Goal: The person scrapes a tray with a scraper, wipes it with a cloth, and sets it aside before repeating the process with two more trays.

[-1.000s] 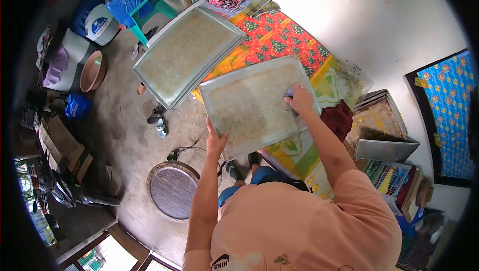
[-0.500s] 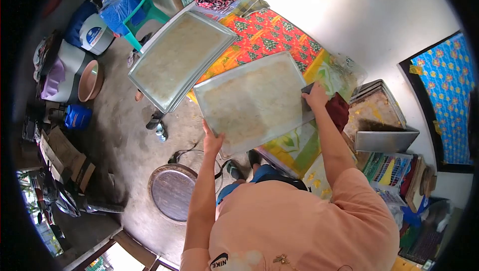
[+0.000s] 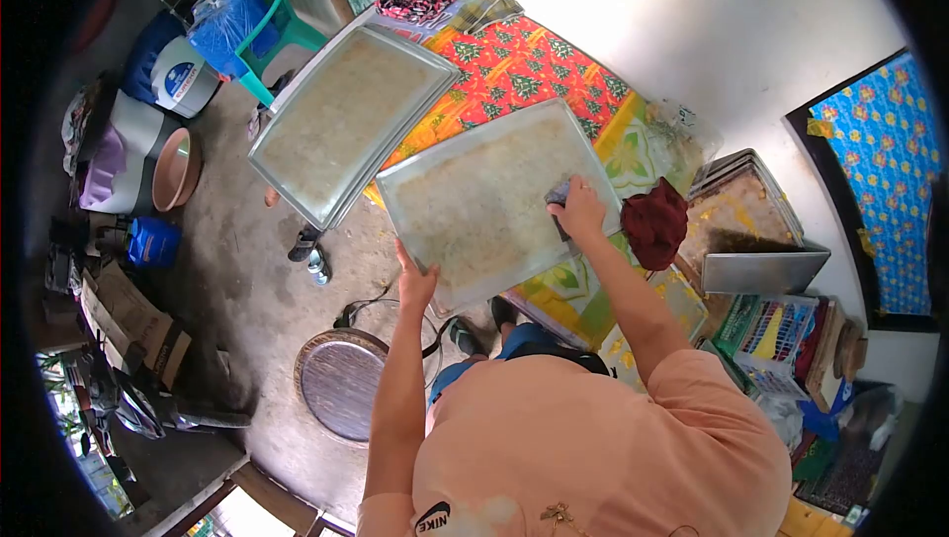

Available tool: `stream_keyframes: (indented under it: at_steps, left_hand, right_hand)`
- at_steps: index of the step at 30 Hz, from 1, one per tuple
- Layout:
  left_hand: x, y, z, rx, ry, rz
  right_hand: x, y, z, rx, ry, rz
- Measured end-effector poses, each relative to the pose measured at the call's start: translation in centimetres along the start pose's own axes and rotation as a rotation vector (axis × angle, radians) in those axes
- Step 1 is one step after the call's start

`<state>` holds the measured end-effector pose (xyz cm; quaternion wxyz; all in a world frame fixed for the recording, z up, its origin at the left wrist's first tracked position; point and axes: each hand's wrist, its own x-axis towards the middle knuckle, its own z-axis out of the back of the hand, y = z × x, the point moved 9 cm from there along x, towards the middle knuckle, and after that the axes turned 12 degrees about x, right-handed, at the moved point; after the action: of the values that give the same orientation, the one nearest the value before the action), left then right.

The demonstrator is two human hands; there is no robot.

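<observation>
While the left hand (image 3: pixel 417 281) grips the tray (image 3: pixel 484 203) by its near edge to steady it, the right hand (image 3: pixel 579 211) presses a dark pad (image 3: pixel 557 195) flat against its crusted surface.

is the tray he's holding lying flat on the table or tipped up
Tipped up. The tray slants, its near edge off the table, propped by the left hand, while the right hand presses a dark pad on it.

A second tray (image 3: pixel 346 122) crowds the held tray (image 3: pixel 484 206) on its left; a red cloth (image 3: pixel 654 223) and stacked trays (image 3: pixel 751 230) block the right; bare floor (image 3: pixel 247 290) lies open below.
</observation>
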<state>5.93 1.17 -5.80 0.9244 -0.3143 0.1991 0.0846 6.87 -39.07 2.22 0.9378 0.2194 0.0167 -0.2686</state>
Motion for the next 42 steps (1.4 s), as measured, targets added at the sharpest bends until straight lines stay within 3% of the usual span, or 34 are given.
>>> stream_keyframes:
  at_steps: [4,7,11,14,17,20,23,29,32,38,42]
  left_hand:
    - [0.4,0.2,0.0,0.06,-0.053,-0.054]
    - [0.3,0.5,-0.3,0.063,-0.039,-0.05]
    - [0.4,0.3,-0.2,0.054,-0.084,-0.097]
    - [-0.1,-0.2,0.2,0.041,-0.085,-0.095]
    - [0.1,0.1,-0.1,0.028,-0.086,-0.103]
    - [0.1,0.3,-0.4,-0.021,0.036,0.013]
    - [0.2,0.4,-0.3,0.092,-0.012,-0.02]
    - [0.4,0.6,-0.5,0.04,-0.029,-0.025]
    - [0.2,0.5,-0.4,0.072,-0.037,-0.03]
    - [0.1,0.4,-0.3,0.082,-0.01,0.006]
    - [0.1,0.5,-0.5,0.036,0.084,0.07]
  right_hand:
    - [4.1,-4.7,3.7,0.051,-0.16,-0.191]
    - [5.2,-3.5,3.1,0.015,-0.132,-0.113]
    - [0.5,3.4,-0.7,0.034,0.062,0.067]
    - [-1.3,3.6,-1.3,0.125,0.046,0.152]
    - [-4.2,5.3,-3.8,0.115,0.168,0.224]
    - [-8.2,10.9,-5.3,-0.104,0.171,0.494]
    - [-6.1,10.4,-4.0,-0.112,0.169,0.45]
    - [-10.2,14.2,-6.4,-0.176,0.199,0.784]
    - [-7.6,14.4,-6.4,-0.115,0.225,0.621]
    - [-10.9,16.8,-7.9,-0.211,0.304,0.915]
    - [-7.6,16.5,-7.3,-0.147,0.241,0.741]
